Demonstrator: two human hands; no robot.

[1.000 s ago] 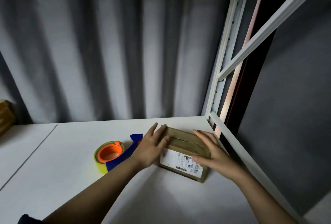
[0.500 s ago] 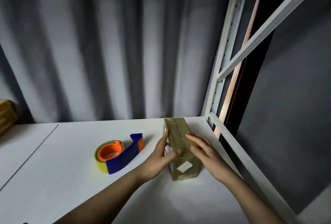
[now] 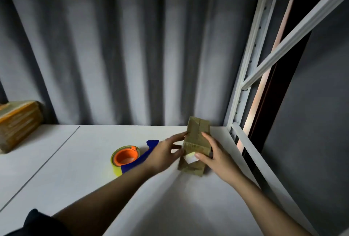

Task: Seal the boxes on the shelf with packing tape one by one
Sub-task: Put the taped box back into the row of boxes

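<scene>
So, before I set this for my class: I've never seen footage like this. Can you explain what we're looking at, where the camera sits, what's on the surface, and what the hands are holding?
There is no machine here. A person wears a camera on the head, looking forward and down, so the two arms reaching in from below are their own. The surface is a white shelf in a metal rack, with a grey curtain behind. The left hand and right hand grip a small brown cardboard box from either side; a white label shows on it. Left of it a tape dispenser lies untouched: a blue holder with a yellowish roll on an orange core. Another brown box sits at the far left edge.
</scene>
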